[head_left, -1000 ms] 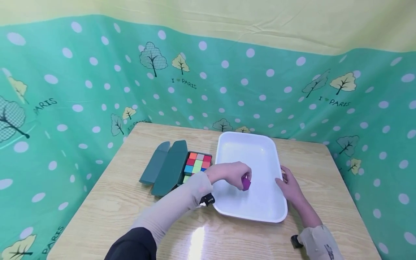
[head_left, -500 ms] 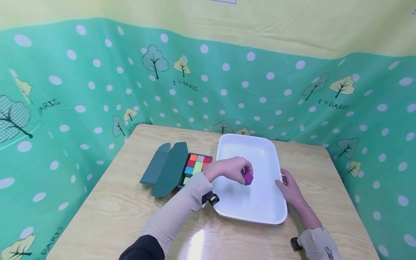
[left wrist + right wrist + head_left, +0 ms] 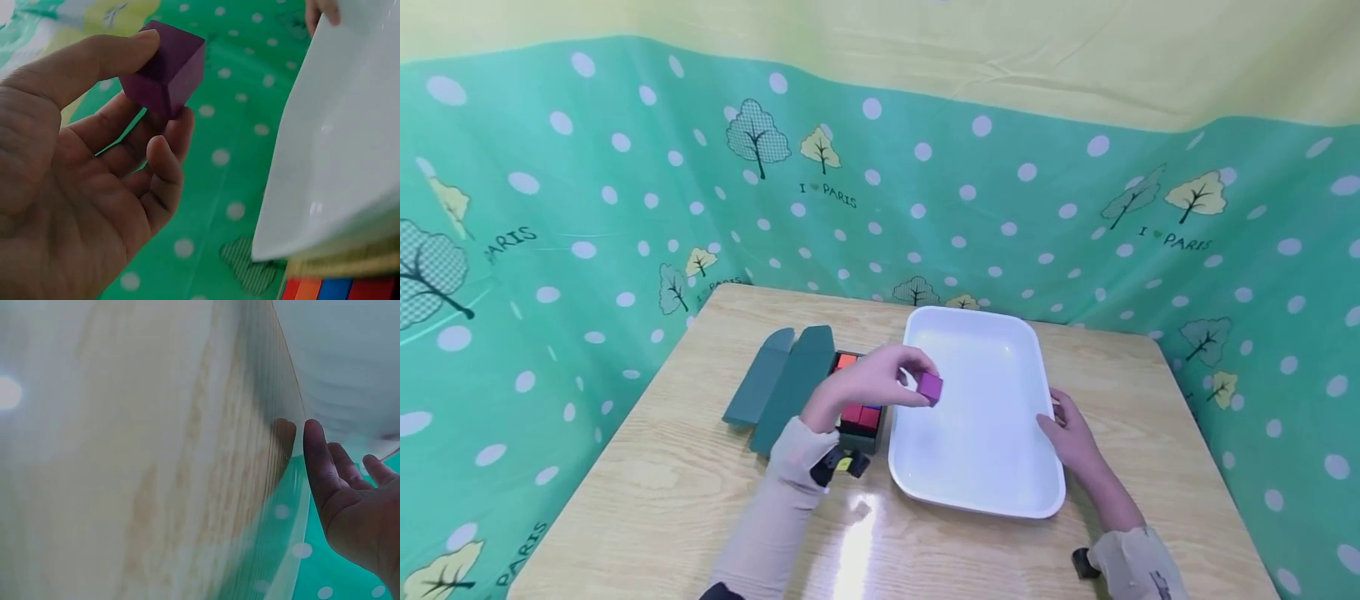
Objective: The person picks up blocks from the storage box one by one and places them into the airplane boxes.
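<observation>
A purple cube (image 3: 931, 387) is pinched by my left hand (image 3: 874, 379), above the left side of a white tray (image 3: 988, 417). In the left wrist view, the thumb lies on one face of the cube (image 3: 169, 65) and fingertips support it from below. My right hand (image 3: 1075, 437) holds the tray's right rim, its thumb over the edge and fingers along the outer side. Left of the tray is a dark green box (image 3: 859, 442) of coloured blocks (image 3: 861, 414), partly hidden by my left hand and wrist.
The box's dark green lid (image 3: 793, 387) lies folded open to the left. All of this stands on a wooden table (image 3: 647, 467). A green and yellow dotted cloth (image 3: 925, 192) hangs behind and at the sides.
My left hand has moved left with the purple cube, from the tray's middle towards its left rim, uncovering the box's near end. The right hand and tray have stayed in place.
</observation>
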Tool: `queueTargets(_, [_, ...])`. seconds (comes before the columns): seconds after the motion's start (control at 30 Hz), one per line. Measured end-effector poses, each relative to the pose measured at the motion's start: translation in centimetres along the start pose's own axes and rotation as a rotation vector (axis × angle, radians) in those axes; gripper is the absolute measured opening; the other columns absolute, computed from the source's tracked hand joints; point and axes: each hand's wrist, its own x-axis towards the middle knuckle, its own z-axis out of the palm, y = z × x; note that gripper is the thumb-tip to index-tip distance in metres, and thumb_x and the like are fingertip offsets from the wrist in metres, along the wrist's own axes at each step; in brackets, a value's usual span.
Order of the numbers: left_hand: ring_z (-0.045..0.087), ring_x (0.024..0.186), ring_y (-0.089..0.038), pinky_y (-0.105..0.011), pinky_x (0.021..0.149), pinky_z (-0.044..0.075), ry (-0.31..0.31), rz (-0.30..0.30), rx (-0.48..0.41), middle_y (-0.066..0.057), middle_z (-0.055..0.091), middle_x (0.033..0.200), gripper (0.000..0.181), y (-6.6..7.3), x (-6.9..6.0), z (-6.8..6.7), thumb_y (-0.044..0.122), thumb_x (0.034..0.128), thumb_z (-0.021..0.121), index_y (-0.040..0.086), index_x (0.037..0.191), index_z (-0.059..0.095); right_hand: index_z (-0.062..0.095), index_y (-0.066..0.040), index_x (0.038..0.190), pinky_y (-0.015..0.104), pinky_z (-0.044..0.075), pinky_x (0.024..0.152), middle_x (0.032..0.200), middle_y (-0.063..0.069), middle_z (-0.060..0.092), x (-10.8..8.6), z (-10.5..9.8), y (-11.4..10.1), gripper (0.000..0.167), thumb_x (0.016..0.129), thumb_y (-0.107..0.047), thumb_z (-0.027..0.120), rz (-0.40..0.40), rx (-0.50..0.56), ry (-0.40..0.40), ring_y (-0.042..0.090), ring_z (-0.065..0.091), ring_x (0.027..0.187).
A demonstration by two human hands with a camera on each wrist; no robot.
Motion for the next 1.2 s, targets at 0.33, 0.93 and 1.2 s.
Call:
queueTargets(0.33, [0.056, 0.092, -0.029, -0.044, 0.077, 0.050, 0.205, -0.081, 0.051, 0.000, 0.064, 0.102, 0.032, -3.3, -7.1, -4.1, 0.013, 0.0816, 0.078, 0.012, 0.112, 0.068, 0.013, -0.002, 0.153, 0.056, 0.038, 0.099, 0.147, 0.033, 0.028, 0.1, -0.1, -0.1, 0.062, 0.102, -0.019, 0.045, 0.002, -0.001, 0.001, 0.049, 0.034, 0.131])
queueTargets(0.93, [0.054, 0.106, -0.026, -0.042, 0.083, 0.046, 0.331, -0.210, 0.166, 0.004, 0.063, 0.113, 0.036, -8.1, -11.9, -3.7, 0.017, 0.0809, 0.080, 0.020, 0.115, 0.069, 0.012, -0.007, 0.155, 0.056, 0.038, 0.100, 0.149, 0.031, 0.026, 0.0, 0.0, 0.0, 0.064, 0.103, -0.026, 0.044, 0.041, -0.014, -0.013, 0.048, 0.032, 0.133])
queueTargets(1.2, [0.055, 0.106, -0.017, -0.041, 0.086, 0.047, 0.344, -0.245, 0.207, 0.007, 0.062, 0.112, 0.034, -10.6, -12.1, -2.3, 0.019, 0.0803, 0.081, 0.024, 0.112, 0.069, 0.013, -0.004, 0.154, 0.056, 0.039, 0.099, 0.149, 0.031, 0.025, 0.0, 0.0, 0.2, 0.063, 0.104, -0.026, 0.043, 0.022, 0.003, -0.008, 0.048, 0.032, 0.133])
